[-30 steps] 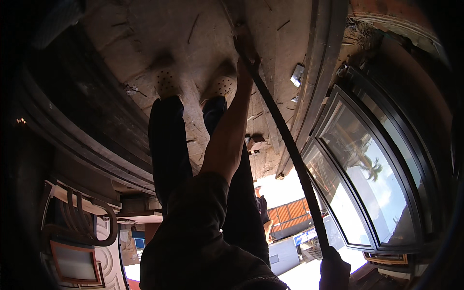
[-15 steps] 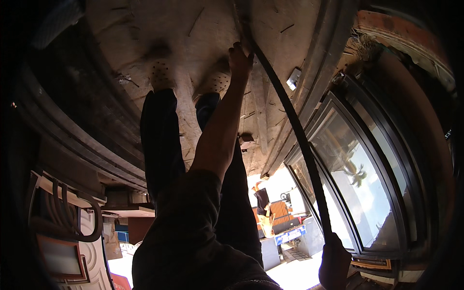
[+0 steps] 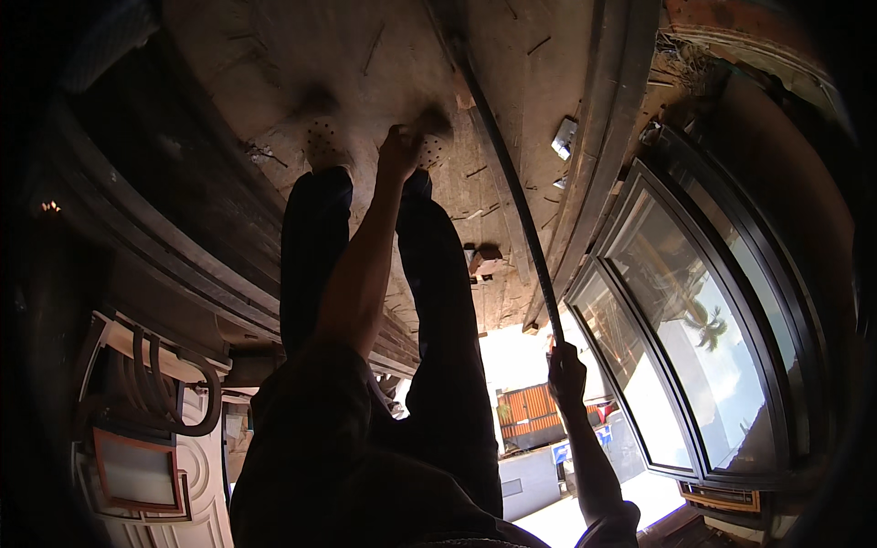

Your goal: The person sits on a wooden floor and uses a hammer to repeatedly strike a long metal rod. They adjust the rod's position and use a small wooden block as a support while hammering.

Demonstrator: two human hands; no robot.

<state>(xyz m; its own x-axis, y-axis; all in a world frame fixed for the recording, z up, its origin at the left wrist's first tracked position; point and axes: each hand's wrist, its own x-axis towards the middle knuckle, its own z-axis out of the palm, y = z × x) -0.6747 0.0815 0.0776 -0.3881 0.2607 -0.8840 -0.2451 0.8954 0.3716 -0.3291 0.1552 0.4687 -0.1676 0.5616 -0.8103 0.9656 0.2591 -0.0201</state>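
My right hand grips the near end of a long, thin dark bar, its fingers closed around it. The bar slants up and away to the left, over the floor; its far end is dark and hard to make out. My left hand is apart from the bar, low over my right shoe. Its fingers are blurred and in shade, so I cannot tell whether they hold anything. My left shoe, pale with holes, stands beside it on the floor.
Long dark beams lie along the left, and more beams on the right. Framed glass panels lean at the right. A reddish block, a small whitish object and scattered sticks lie on the dusty floor.
My left hand has left its place beside the bar and moved left toward my shoe. My right hand has moved up and left, still gripping the bar.
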